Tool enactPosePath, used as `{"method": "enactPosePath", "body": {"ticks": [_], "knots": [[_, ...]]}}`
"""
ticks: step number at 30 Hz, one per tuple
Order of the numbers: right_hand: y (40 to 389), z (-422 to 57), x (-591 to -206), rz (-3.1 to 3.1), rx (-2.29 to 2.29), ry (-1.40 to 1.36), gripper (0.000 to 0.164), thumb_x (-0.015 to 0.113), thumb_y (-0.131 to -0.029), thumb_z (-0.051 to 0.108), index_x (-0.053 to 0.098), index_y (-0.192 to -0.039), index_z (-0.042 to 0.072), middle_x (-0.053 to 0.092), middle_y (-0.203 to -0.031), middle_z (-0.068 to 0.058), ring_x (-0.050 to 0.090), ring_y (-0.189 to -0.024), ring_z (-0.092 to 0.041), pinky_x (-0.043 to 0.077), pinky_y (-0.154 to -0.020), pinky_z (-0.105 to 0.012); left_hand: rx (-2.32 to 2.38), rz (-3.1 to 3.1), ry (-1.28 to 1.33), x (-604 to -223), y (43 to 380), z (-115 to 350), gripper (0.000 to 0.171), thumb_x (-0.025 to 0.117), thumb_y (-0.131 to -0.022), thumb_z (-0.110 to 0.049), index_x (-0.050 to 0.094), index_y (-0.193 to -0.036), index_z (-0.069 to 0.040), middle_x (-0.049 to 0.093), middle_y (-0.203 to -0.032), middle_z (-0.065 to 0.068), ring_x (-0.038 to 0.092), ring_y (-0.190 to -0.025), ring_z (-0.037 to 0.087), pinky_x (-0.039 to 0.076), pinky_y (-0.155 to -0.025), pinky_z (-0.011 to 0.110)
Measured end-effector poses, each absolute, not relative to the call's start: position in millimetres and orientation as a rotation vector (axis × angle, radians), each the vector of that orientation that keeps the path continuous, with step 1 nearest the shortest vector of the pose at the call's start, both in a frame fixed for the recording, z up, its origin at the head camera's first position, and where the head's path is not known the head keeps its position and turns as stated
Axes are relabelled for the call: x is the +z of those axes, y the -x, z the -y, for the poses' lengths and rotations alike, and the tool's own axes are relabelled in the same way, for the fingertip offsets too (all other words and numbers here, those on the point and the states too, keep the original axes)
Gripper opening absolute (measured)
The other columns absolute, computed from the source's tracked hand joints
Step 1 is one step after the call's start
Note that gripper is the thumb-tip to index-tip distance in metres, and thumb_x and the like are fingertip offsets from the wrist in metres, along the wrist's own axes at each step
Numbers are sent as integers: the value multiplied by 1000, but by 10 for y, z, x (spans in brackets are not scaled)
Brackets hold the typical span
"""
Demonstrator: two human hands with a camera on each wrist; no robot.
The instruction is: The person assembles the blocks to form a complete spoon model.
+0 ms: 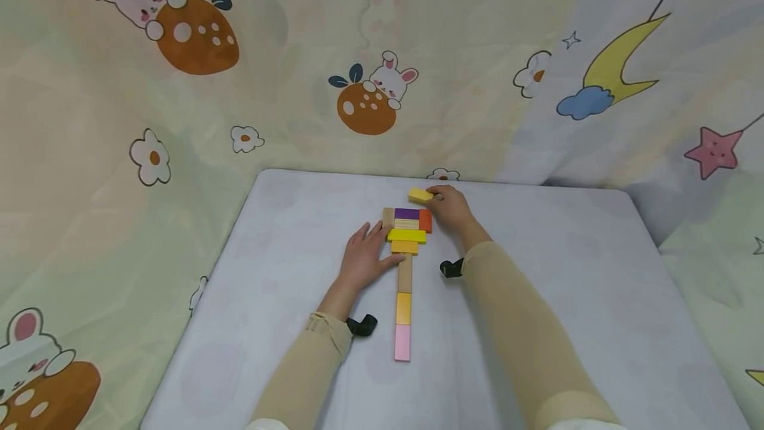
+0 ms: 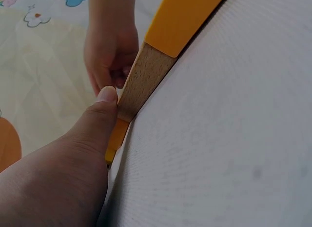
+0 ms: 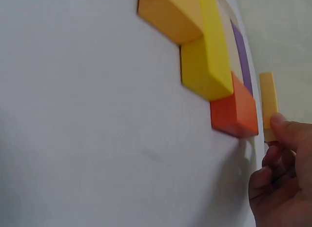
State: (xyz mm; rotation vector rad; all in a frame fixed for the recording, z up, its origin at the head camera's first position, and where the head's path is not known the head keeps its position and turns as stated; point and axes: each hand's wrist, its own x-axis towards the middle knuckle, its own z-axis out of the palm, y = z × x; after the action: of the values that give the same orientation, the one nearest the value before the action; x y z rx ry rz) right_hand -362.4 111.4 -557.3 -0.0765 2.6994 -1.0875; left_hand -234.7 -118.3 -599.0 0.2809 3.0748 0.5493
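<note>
My right hand (image 1: 451,208) pinches a light yellow block (image 1: 420,196) by one end, just beyond the top of a block pattern; thumb and fingers on the block also show in the right wrist view. My left hand (image 1: 365,259) lies with fingers spread beside the pattern, fingertips at the natural wood block (image 1: 388,217) on its left and thumb at the long wooden block (image 1: 405,274). At the top sit a purple block (image 1: 407,214), a pale wood block (image 1: 406,224) and an orange-red block (image 1: 425,221). Below them are a bright yellow block (image 1: 407,236) and an orange-yellow block (image 1: 404,247).
Downward from the long wooden block run an orange block (image 1: 403,308) and a pink block (image 1: 402,342) in a line. The white table (image 1: 251,297) ends at a rounded back edge near the right hand. Behind hangs a printed cloth (image 1: 298,38) with rabbits and flowers.
</note>
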Motion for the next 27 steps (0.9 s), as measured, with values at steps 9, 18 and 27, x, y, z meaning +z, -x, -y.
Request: {"method": "enactPosePath", "body": {"ticks": [9,18,27], "knots": [[3637,-985,-5572,-2654,-1029,125,37,62,-98,30,61,-135,22,52,-146,-6,46,-130,-29,37,-116,-51,533,-3072,-267,-5990,2350,1166,90,47,-82,-82,32,-155,-31,31,-163,1,23,-151,30,21,-124,50],[3643,-944,-5547,-2628,-991,157,34,60,-99,28,62,-132,20,55,-142,-6,48,-128,-29,36,-117,-50,520,-3072,-261,-5988,2352,1161,92,46,-81,-83,31,-155,-32,30,-163,0,22,-152,30,21,-124,51],[3657,-885,-5514,-2585,-955,151,34,57,-101,27,61,-134,21,53,-145,-4,45,-132,-29,34,-119,-49,540,-3068,-253,-5985,2347,1178,92,46,-80,-83,30,-156,-33,29,-163,-1,21,-152,29,21,-124,50]]}}
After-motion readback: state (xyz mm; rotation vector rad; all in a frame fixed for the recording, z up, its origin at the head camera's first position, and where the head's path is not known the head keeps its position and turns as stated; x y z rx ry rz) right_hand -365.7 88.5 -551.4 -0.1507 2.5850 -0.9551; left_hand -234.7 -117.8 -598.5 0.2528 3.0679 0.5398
